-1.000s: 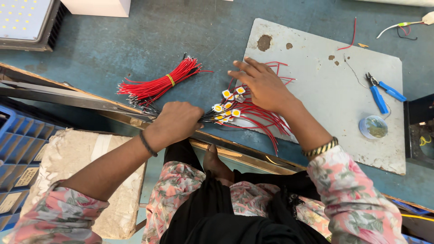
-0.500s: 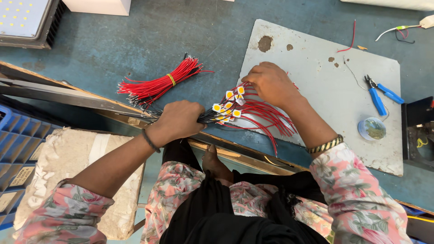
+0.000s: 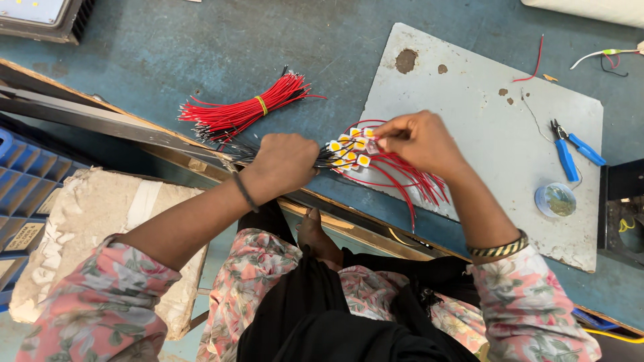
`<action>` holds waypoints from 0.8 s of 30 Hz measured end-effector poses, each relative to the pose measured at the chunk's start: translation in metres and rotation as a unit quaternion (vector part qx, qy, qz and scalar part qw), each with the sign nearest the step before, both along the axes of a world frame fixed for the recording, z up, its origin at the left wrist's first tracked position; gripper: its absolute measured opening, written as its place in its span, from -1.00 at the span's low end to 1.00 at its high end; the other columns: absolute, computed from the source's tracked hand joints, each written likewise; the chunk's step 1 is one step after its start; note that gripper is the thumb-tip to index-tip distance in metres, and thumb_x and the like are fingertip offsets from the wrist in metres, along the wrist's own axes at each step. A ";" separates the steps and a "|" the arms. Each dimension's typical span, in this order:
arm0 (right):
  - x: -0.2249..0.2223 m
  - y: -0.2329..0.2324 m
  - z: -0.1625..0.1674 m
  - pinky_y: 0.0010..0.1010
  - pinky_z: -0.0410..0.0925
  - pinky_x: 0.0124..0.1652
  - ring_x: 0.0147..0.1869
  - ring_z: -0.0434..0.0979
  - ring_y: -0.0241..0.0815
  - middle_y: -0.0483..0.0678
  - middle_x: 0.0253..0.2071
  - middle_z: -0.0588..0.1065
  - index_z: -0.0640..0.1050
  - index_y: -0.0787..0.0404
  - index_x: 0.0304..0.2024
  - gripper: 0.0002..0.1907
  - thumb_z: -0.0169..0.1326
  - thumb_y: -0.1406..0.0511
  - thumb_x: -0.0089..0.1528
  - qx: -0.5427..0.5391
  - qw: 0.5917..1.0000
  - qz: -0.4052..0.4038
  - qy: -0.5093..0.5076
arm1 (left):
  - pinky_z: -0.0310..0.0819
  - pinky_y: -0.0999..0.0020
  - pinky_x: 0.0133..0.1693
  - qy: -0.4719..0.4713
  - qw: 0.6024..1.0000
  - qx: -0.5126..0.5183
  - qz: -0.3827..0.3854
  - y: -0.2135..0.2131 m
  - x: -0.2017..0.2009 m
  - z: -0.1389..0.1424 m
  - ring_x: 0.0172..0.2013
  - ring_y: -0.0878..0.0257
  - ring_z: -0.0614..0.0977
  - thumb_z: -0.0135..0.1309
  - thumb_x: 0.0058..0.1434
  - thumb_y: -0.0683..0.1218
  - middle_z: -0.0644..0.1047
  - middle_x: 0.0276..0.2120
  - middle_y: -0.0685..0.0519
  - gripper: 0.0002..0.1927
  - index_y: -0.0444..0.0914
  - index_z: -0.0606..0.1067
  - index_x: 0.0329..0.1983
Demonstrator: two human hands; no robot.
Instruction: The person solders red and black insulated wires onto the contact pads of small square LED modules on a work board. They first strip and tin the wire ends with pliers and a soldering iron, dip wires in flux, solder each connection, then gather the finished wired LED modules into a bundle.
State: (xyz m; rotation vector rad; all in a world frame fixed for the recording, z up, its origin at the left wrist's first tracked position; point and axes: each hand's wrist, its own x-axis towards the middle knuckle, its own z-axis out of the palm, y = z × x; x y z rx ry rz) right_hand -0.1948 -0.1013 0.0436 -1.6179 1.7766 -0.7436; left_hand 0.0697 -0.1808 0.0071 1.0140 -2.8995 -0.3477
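A person's left hand [image 3: 285, 163] is clenched in a fist around a cluster of small white square LED chips with yellow centres [image 3: 349, 151], each on thin red and black leads, gripping the gathered wires just behind the chips so that they fan out past the knuckles. The right hand [image 3: 419, 139] meets the cluster from the other side, thumb and forefinger pinched on one chip at its outer edge (the remaining fingers are curled loosely behind). Long red wire tails [image 3: 409, 184] from the cluster loop under the right wrist and trail over the near edge of a worn grey metal work plate [image 3: 483, 127] lying on the blue-green workbench [image 3: 201, 47].

Just beyond the left hand lies a separate bundle of cut red wires bound with a yellow band [image 3: 248, 110], apart from the hand and resting on the bench. Toward the right side of the plate sit blue-handled cutters [image 3: 571, 149], and just below them a small round clear lidded tin [image 3: 555, 200], its contents a dull greenish mass too small to make out. A blue plastic crate [image 3: 27, 181] stands at the left edge, its ribbed compartments showing nothing inside. Both wrists carry bands: dark on the left, striped on the right.
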 end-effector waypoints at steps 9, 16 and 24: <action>0.003 0.004 -0.010 -0.39 0.43 -0.18 -0.20 0.63 -0.20 -0.05 -0.23 0.67 0.72 0.13 -0.16 -0.79 0.23 0.36 0.15 -0.067 0.980 0.141 0.121 | 0.51 -0.06 -0.34 0.062 0.996 -0.059 -0.023 -0.003 0.002 -0.007 -0.37 -0.13 0.67 0.27 0.06 0.03 0.61 -0.43 -0.15 -0.73 -0.25 0.57 -0.31; -0.013 -0.003 0.001 -0.19 0.39 0.05 0.05 0.55 0.07 0.01 0.08 0.57 0.65 0.19 0.00 -0.78 0.16 0.36 0.30 -0.219 0.963 0.072 0.139 | 0.49 0.20 -0.44 0.146 0.952 -0.253 -0.087 0.000 0.016 -0.007 -0.43 0.11 0.64 0.03 0.18 -0.11 0.48 -0.44 0.05 -0.86 -0.19 0.45 -0.21; -0.009 -0.016 0.004 -0.20 0.43 -0.08 -0.08 0.61 0.06 0.03 -0.14 0.63 0.67 0.16 -0.08 -0.77 0.16 0.37 0.21 -0.139 0.963 0.116 0.200 | 0.51 0.21 -0.44 0.122 0.954 -0.250 -0.109 -0.002 0.015 -0.017 -0.42 0.13 0.65 0.03 0.19 -0.08 0.50 -0.44 0.06 -0.87 -0.17 0.45 -0.22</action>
